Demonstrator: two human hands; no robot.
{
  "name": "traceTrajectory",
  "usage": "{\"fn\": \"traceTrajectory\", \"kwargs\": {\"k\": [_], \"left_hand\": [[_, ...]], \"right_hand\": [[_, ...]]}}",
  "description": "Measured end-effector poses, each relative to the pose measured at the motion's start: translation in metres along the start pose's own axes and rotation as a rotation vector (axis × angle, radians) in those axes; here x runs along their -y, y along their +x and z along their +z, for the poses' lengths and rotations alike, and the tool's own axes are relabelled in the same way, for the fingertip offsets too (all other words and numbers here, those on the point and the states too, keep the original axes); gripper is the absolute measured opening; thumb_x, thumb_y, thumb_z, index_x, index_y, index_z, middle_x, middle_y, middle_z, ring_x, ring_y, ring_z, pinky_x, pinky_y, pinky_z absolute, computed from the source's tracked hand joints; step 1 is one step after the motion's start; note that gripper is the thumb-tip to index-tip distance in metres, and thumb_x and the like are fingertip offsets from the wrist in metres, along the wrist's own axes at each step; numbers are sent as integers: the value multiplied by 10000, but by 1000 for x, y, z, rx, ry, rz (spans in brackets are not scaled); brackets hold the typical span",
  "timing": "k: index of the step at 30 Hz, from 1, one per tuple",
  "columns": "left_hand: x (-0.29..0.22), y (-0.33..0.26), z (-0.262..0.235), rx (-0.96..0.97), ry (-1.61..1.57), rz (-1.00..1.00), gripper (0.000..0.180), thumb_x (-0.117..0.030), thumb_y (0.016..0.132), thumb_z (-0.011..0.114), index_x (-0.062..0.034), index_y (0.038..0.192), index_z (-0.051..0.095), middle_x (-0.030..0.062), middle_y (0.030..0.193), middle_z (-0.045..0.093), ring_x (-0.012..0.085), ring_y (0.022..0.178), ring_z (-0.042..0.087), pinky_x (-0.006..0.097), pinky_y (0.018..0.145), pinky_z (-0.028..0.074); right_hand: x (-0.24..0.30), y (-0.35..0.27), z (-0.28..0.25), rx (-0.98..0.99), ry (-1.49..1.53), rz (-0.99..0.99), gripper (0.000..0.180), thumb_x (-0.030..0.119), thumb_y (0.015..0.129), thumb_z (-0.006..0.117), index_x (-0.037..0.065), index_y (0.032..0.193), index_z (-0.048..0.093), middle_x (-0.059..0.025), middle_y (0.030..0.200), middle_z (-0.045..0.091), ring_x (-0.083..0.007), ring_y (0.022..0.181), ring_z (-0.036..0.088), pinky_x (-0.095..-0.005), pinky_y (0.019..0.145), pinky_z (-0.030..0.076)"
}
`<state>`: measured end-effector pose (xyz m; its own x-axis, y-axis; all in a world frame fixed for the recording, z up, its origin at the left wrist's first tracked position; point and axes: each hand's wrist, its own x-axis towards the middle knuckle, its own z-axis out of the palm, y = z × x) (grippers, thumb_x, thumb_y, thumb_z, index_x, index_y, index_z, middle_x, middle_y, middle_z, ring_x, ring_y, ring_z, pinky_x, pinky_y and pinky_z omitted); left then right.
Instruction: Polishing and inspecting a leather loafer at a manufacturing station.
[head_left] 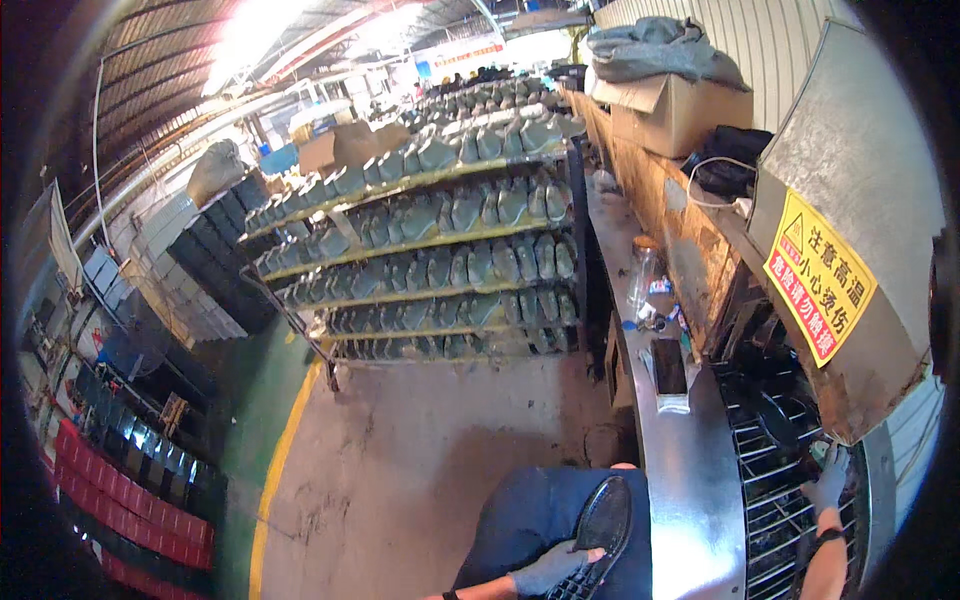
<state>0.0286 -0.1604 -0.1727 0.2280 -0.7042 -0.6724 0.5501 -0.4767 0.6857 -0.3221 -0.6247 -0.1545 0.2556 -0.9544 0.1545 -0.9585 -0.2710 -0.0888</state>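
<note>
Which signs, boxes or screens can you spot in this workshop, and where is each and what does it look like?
Warning sign: yellow diamond-tilted panel with red characters, on the metal hood at right.
Cardboard box: brown, open-flapped, on the ledge at upper right, grey cloth on top.
Phone: dark flat screen, lying on the steel counter.
Banner: pale strip with red lettering, far back under the roof.

Steel bench (690, 480) with dark phone (668, 364), glass jar (644, 266), small clutter.
</note>
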Motion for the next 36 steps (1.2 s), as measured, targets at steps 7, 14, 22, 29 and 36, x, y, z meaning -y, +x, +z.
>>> {"fn": "traceTrajectory", "kwargs": {"k": [7,14,22,29,36], "left_hand": [[-28,7,-1,281,-73,-151,422,-345,1039,669,-22,1307,625,79,1002,735,181,847,711,330,766,598],[-23,1,-6,166,88,66,421,-332,1033,673,-18,1309,623,103,1091,733,198,996,700,356,895,573],[-82,-11,8,-230,736,954,594,-331,1045,665,-29,1524,488,158,1393,624,238,1321,576,376,1117,461],[-105,16,41,504,-99,398,642,-335,1056,640,-38,1572,401,152,1390,599,238,1305,585,399,1142,449],[-127,-45,-9,475,-635,642,734,-353,954,754,-59,1539,420,170,1382,611,365,1325,601,520,1164,474]], "right_hand": [[-37,-53,-6,-53,-197,7,1172,165,548,942,69,1574,385,-265,1652,328,-454,1529,313,-537,1289,229],[-10,-31,-45,355,-213,-44,845,243,550,927,50,1295,578,-232,1275,669,-446,1207,630,-504,1003,527],[196,-133,-198,948,145,-938,903,555,648,856,64,1364,606,-232,1156,719,-406,1118,688,-491,925,548],[323,-240,-218,542,202,-1841,678,243,882,658,129,1529,491,-142,1311,570,-331,1259,565,-462,1083,414],[280,-252,-165,878,1162,-600,665,391,969,690,22,1498,530,-186,1473,579,-294,1369,548,-420,1157,422]]}}
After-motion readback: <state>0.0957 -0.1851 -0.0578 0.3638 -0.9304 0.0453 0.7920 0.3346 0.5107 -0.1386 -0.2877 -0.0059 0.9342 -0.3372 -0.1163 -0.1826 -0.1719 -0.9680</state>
